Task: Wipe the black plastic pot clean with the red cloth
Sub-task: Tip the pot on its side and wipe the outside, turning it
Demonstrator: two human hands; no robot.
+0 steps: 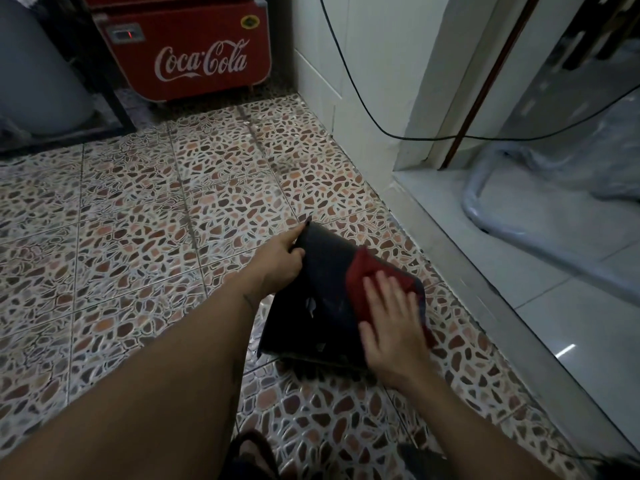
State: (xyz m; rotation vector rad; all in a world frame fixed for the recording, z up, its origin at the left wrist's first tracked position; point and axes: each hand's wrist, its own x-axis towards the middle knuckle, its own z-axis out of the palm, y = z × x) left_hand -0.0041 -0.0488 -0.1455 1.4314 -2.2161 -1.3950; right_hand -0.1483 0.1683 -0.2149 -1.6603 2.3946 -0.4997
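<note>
The black plastic pot [322,299] lies tilted above the patterned floor tiles, its dusty side facing up, with cracks and small holes in the wall. My left hand [278,258] grips its rim at the upper left corner. The red cloth [370,275] is spread over the pot's right part. My right hand [393,323] lies flat on the cloth with the fingers spread, pressing it against the pot. The hand looks slightly blurred.
A red Coca-Cola cooler [194,53] stands at the back. A white wall corner [367,98] with a black cable [349,74] rises to the right. A raised grey step [485,271] runs along the right, with plastic-wrapped things [554,174] behind it. My sandalled foot [252,452] is below.
</note>
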